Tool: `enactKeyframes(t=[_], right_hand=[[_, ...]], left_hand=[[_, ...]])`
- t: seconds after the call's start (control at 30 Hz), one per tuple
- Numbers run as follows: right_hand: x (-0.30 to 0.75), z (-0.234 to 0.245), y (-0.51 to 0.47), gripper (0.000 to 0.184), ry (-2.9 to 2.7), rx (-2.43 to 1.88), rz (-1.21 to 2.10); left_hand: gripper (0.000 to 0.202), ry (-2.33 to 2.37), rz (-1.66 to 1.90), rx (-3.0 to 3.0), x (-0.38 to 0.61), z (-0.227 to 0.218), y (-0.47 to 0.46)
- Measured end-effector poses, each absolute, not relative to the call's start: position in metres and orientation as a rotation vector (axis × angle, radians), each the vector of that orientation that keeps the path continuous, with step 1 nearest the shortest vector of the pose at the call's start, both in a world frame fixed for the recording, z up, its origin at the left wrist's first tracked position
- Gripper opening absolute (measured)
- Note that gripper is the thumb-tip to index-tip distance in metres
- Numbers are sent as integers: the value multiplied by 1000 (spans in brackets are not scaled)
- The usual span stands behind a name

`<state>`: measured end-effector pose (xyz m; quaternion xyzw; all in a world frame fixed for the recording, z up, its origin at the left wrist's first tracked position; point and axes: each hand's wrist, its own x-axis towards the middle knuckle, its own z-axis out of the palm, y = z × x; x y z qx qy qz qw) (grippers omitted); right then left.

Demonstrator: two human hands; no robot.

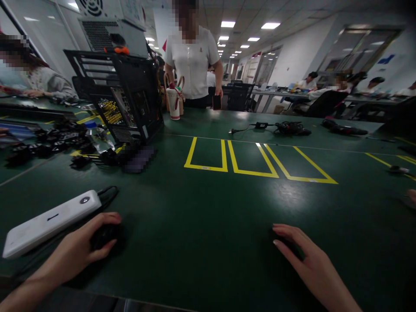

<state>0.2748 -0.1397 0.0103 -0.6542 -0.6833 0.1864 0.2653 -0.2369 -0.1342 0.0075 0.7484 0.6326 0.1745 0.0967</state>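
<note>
A small black rounded object [104, 236], lower left of the frame, sits in my left grip [79, 243], fingers curled round it; lower right, my right grip [307, 251] is narrowly parted, seemingly empty. I judge this holding; moving it calls for steady fingers.

Dim foreground, bright ceiling lights [271, 26], tabletop [201, 208] glare, stretched edges

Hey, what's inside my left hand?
Your left hand curls around a black object; one side shows, but the hand covers the rest, so I can't identify it.
</note>
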Motion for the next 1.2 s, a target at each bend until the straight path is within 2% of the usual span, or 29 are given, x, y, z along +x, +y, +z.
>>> enactKeyframes(t=[0.17, 0.23, 0.47, 0.67, 0.9, 1.03, 1.2], right_hand=[[224, 37, -104, 27, -2109, -1492, 1010], [204, 38, -83, 24, -2093, -1361, 1114], [164, 10, 9, 19, -1376, -1210, 1430], [167, 7, 27, 18, -1230, -1186, 1475], [169, 11, 17, 27, -1243, -1150, 1458], [168, 9, 8, 31, -1354, -1088, 1385], [164, 3, 2, 29, -1455, -1049, 1239]], left_hand=[[33, 1575, 554, 2294, -138, 22, -73], [34, 1503, 570, 2303, -102, 22, -46], [36, 1291, 676, 2459, -8, 18, 22], [37, 1164, 774, 2513, 11, 14, 34], [71, 1117, 863, 2440, 4, 11, 25], [61, 966, 843, 2439, -4, 18, 16], [60, 830, 842, 2410, -13, 20, 12]])
